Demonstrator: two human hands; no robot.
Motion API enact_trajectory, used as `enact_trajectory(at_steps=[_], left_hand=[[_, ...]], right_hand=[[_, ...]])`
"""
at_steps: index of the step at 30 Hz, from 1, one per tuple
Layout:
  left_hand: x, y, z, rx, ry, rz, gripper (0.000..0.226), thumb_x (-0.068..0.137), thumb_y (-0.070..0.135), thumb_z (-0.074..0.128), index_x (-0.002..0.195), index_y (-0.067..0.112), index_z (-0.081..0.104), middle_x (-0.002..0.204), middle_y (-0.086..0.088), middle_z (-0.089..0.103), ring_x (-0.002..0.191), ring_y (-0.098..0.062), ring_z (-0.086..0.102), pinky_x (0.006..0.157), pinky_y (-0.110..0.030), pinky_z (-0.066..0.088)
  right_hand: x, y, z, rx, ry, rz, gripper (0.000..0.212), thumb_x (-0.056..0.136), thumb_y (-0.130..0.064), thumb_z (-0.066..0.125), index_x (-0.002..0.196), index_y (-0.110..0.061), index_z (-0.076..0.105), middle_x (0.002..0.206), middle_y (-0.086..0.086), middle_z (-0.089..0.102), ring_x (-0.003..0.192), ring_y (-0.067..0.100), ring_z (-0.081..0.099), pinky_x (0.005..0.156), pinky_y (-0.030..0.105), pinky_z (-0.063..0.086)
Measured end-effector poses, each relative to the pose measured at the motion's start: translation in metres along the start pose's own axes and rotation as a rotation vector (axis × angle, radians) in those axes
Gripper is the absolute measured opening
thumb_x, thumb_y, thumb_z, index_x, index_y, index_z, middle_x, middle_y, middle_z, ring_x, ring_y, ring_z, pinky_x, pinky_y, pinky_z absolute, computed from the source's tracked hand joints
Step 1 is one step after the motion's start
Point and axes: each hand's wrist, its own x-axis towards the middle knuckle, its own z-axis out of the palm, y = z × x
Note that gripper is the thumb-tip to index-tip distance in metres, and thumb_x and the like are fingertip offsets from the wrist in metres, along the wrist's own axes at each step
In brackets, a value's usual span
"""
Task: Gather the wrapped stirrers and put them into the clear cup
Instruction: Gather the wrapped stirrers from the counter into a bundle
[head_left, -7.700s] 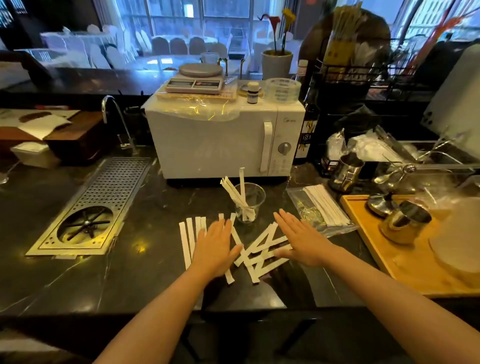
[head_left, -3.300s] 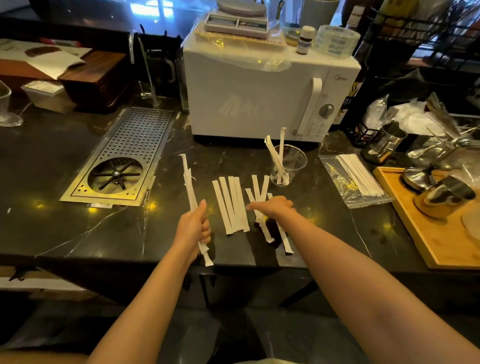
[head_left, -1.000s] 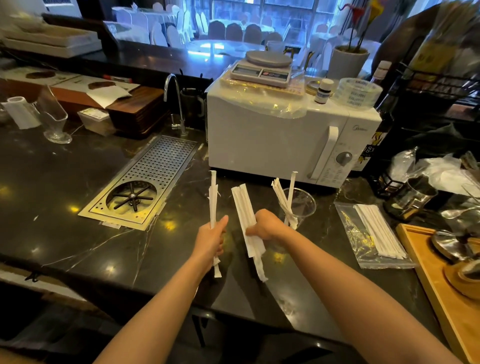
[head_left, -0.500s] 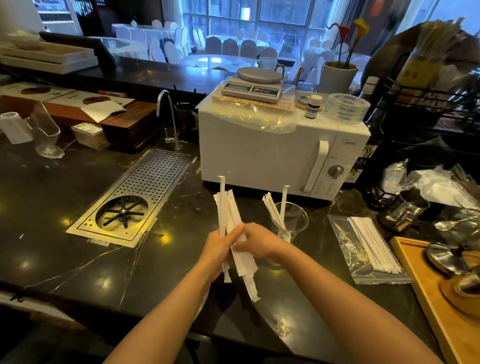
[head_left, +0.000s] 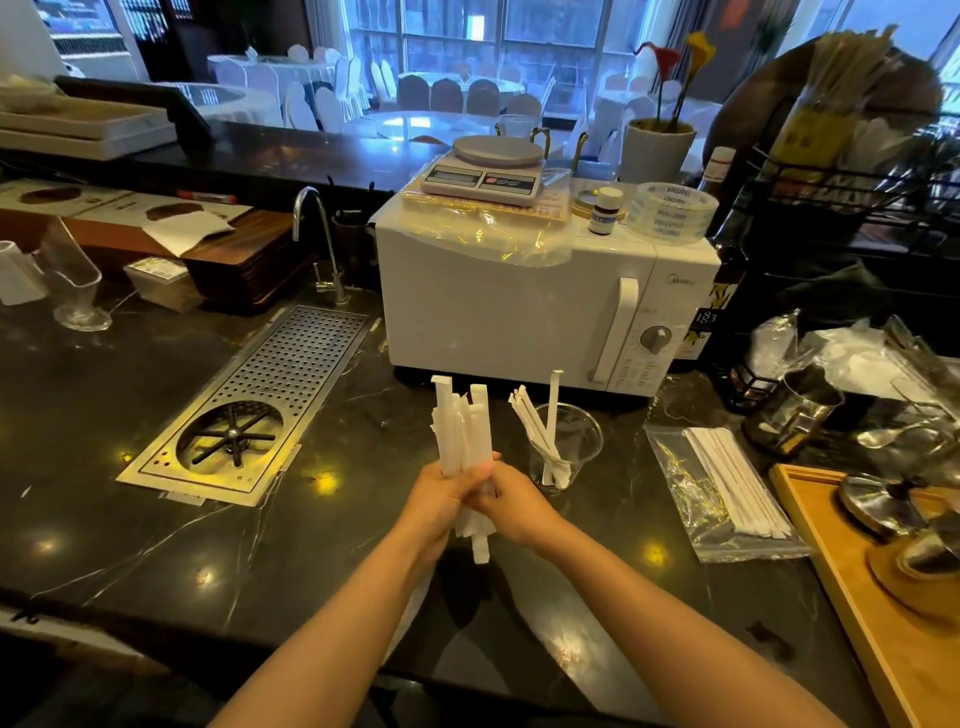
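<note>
Together, we hold the bundle of wrapped stirrers (head_left: 462, 431) upright above the bench (head_left: 130, 395), just below the middle of the frame.

Our left hand (head_left: 441, 501) and right hand (head_left: 514, 504) are closed around the bundle's lower part, pressed against each other. We see flat white paper sleeves, long and narrow, with uneven top ends fanning slightly and a few bottom ends poking out under our hands. Just to the right, the clear cup (head_left: 569, 447) stands on the dark bench, already carrying several white stirrers that lean against its rim. Further right lies a plastic bag (head_left: 722, 493) of more white sticks; behind stands a white microwave (head_left: 519, 306).
</note>
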Motion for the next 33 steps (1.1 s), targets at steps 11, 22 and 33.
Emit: enact_trajectory(at_steps=[11, 22, 33], left_hand=[[-0.001, -0.013, 0.008, 0.008, -0.051, -0.021, 0.036, 0.079, 0.010, 0.060, 0.114, 0.010, 0.055, 0.098, -0.005, 0.064, 0.097, -0.015, 0.058, 0.073, -0.024, 0.046], [-0.012, -0.012, 0.006, 0.140, -0.080, -0.021, 0.028, 0.082, 0.011, 0.058, 0.110, 0.007, 0.060, 0.105, -0.009, 0.063, 0.106, -0.028, 0.057, 0.084, -0.037, 0.051], [-0.021, -0.012, 0.020, 0.212, -0.154, 0.117, 0.027, 0.089, -0.005, 0.038, 0.113, 0.001, 0.050, 0.091, -0.006, 0.059, 0.080, -0.008, 0.063, 0.067, -0.016, 0.053]], right_hand=[[-0.007, 0.025, 0.006, 0.060, 0.085, -0.079, 0.038, 0.092, -0.010, 0.046, 0.129, -0.010, 0.041, 0.129, 0.012, 0.052, 0.110, 0.009, 0.044, 0.083, 0.007, 0.039], [-0.020, 0.027, -0.027, 0.120, 0.130, -0.062, 0.052, 0.066, -0.015, 0.076, 0.110, -0.020, 0.047, 0.110, 0.001, 0.052, 0.101, 0.015, 0.052, 0.082, 0.023, 0.049], [-0.018, 0.003, 0.001, 0.395, 0.224, -0.148, 0.040, 0.069, -0.008, 0.075, 0.101, -0.021, 0.054, 0.090, -0.001, 0.060, 0.085, 0.014, 0.059, 0.072, 0.019, 0.050]])
